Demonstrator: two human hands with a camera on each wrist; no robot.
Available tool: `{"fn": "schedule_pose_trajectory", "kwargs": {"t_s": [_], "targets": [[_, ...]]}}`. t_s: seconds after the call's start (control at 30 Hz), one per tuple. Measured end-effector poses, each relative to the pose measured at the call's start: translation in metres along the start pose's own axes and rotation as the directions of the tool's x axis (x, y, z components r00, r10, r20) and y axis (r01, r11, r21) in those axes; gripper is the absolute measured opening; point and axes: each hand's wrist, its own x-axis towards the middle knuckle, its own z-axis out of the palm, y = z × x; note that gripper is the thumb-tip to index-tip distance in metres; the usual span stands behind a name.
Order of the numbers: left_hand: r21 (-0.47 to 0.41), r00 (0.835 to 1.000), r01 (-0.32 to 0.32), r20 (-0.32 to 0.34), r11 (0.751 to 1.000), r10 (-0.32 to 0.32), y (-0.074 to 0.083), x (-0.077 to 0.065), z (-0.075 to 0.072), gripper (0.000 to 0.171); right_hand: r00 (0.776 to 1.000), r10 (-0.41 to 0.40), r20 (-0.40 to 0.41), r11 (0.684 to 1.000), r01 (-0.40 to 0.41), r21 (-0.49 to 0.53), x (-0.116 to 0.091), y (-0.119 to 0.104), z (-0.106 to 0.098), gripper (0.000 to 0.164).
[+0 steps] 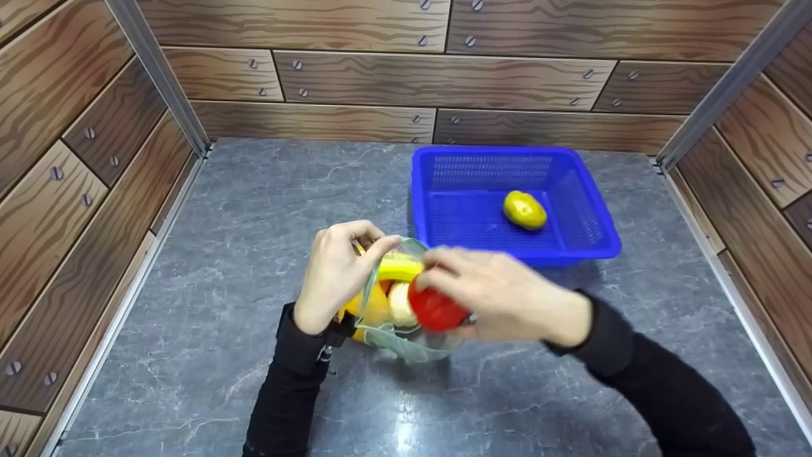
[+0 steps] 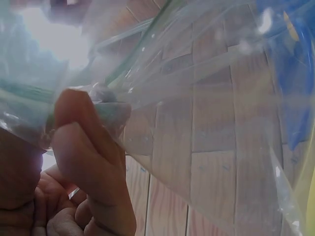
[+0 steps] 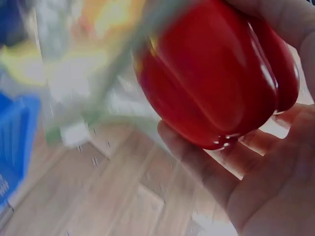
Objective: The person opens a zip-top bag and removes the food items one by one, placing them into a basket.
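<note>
My left hand [image 1: 333, 270] pinches the rim of a clear plastic bag [image 1: 406, 346] with a green edge; the left wrist view shows its fingers [image 2: 91, 167] bent at the film. Inside the bag are a yellow curved piece [image 1: 399, 270], a pale round piece [image 1: 401, 306] and an orange-yellow piece [image 1: 374, 310]. A red bell pepper [image 1: 438, 310] is gripped by my right hand [image 1: 507, 292] at the bag's mouth. In the right wrist view, fingers and thumb curl round the glossy pepper [image 3: 211, 73], with the blurred bag beside it.
A blue plastic basket [image 1: 488, 257] stands behind the bag, to the right. One yellow fruit or pepper [image 1: 524, 210] lies in it. Wood-patterned panels [image 1: 361, 79] enclose the grey marbled tabletop [image 1: 209, 285] at the back and both sides.
</note>
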Motion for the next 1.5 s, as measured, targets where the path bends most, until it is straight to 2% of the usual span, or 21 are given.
{"fn": "schedule_pose_trajectory", "kwargs": {"t_s": [0.2,0.37,0.57,0.67,0.8,0.93,1.07,1.33,1.4,1.5], "targets": [[0.006,1.000,0.003,0.001,1.000,-0.003,0.000,-0.001,-0.001,0.022,0.991,0.090,-0.103,0.995,-0.084,0.061,-0.010,0.030,-0.033,0.067],[0.020,1.000,-0.006,-0.007,1.000,0.006,0.001,-0.001,-0.002,0.022,0.969,0.218,-0.117,0.975,-0.210,0.079,-0.017,0.072,-0.040,0.069],[0.020,1.000,-0.004,-0.012,1.000,0.005,0.001,-0.001,-0.001,0.022,0.904,0.424,-0.048,0.904,-0.420,0.076,-0.029,0.137,-0.019,0.071],[0.015,1.000,-0.003,-0.010,1.000,0.003,0.001,-0.001,0.000,0.021,0.872,0.490,0.014,0.868,-0.490,0.079,-0.038,0.164,-0.003,0.070],[0.002,1.000,-0.004,-0.004,1.000,0.004,0.000,0.000,0.000,0.021,0.822,0.557,0.119,0.821,-0.566,0.074,-0.054,0.189,0.013,0.068],[-0.002,1.000,-0.003,-0.002,1.000,0.003,0.000,0.001,-0.001,0.021,0.762,0.605,0.230,0.772,-0.632,0.061,-0.072,0.205,0.027,0.067],[-0.002,1.000,-0.007,-0.003,1.000,0.007,-0.001,0.002,-0.001,0.021,0.718,0.620,0.317,0.746,-0.664,0.043,-0.086,0.215,0.041,0.068],[0.007,1.000,-0.013,0.003,1.000,0.013,-0.003,0.002,-0.001,0.023,0.668,0.600,0.439,0.755,-0.654,-0.036,-0.098,0.224,0.060,0.060],[0.011,1.000,-0.012,0.003,1.000,0.012,-0.003,0.002,0.000,0.024,0.651,0.604,0.461,0.750,-0.659,-0.052,-0.100,0.226,0.061,0.057],[0.019,1.000,-0.010,0.002,1.000,0.010,-0.003,0.002,-0.001,0.024,0.640,0.607,0.470,0.742,-0.668,-0.049,-0.101,0.229,0.061,0.055]]}}
